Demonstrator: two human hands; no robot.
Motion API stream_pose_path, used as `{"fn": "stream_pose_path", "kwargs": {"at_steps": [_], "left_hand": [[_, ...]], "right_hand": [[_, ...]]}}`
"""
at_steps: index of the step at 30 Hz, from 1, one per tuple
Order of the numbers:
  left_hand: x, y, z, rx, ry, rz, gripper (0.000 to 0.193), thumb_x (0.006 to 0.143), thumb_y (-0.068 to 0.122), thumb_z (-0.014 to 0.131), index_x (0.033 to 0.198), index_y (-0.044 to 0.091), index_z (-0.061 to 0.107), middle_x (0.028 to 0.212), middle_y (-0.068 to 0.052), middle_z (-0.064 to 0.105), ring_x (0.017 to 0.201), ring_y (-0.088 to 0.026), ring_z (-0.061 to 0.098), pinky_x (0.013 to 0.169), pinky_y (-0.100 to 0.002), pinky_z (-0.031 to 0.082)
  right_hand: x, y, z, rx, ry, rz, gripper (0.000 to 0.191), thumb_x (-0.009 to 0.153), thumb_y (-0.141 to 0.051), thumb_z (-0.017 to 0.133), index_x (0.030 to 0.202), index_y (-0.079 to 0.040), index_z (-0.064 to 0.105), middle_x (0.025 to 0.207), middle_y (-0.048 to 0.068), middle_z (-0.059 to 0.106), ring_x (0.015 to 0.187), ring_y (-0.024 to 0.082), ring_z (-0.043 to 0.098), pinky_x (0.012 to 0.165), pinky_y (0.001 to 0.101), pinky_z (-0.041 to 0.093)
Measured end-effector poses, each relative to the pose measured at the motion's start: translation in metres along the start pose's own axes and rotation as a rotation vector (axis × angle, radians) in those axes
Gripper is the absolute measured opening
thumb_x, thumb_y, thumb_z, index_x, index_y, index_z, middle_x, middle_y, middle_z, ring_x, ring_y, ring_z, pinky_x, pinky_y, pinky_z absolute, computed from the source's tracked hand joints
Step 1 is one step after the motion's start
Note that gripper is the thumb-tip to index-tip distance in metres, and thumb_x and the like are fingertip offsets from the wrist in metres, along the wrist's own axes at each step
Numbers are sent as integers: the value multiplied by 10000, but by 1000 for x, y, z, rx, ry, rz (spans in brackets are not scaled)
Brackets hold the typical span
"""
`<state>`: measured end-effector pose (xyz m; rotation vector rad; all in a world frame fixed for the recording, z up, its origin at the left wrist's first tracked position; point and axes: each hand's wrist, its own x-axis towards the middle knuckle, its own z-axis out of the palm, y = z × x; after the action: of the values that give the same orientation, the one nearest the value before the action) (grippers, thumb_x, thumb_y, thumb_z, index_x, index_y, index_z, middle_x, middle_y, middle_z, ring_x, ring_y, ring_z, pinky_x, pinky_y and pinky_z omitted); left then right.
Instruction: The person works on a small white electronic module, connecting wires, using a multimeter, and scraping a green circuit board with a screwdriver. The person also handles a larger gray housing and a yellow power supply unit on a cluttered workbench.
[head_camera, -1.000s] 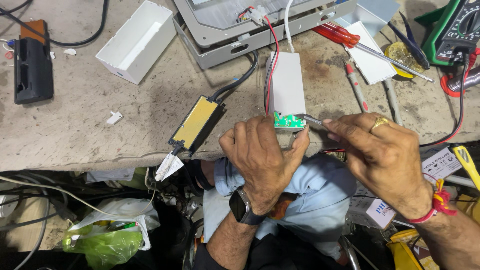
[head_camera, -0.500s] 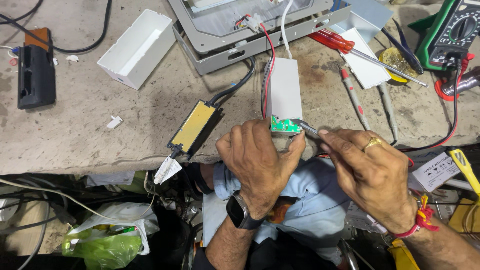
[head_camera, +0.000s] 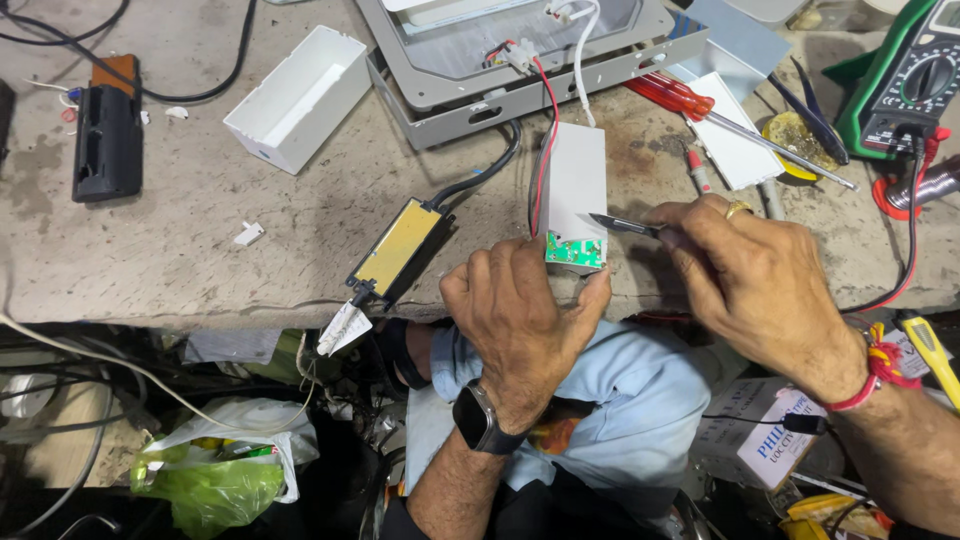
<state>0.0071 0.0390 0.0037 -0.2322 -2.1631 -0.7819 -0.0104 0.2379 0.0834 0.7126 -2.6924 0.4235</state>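
The left hand grips the white casing by its green circuit board. The right hand — at three o'clock — pinches a thin blade, tip over the casing.

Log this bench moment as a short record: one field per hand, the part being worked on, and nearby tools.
left hand: grips the near end of the white driver box
right hand: holds tweezers, tips over the box
green circuit board: exposed at the box's near end
red screwdriver: lies behind the right hand
multimeter: far right on the bench
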Motion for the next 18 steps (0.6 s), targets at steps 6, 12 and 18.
{"fn": "stream_pose_path", "kwargs": {"at_steps": [6,12,18], "left_hand": [[1,-2,-4,-24,29,67,574,871,511,838,1057,2,650,985,-107,649,898,-264,554,869,-450,361],[-2,-2,-4,2,17,111,455,916,418,837,1052,-2,727,975,-89,683,886,-239,573,895,-451,366],[-5,-2,-2,-27,13,95,424,922,379,828,1052,-12,728,981,-100,690,878,-238,574,884,-462,362]], "right_hand": [[-4,-27,-12,-209,-104,36,412,898,-113,716,1307,-150,681,831,67,643,662,282,655,560,424,506],[-11,-40,-22,-379,-255,117,610,793,-253,759,1394,-305,671,923,-6,661,662,244,671,531,394,531],[-8,-45,-21,-468,-276,103,603,788,-254,754,1384,-307,676,938,-23,661,660,229,664,522,388,521]]}}
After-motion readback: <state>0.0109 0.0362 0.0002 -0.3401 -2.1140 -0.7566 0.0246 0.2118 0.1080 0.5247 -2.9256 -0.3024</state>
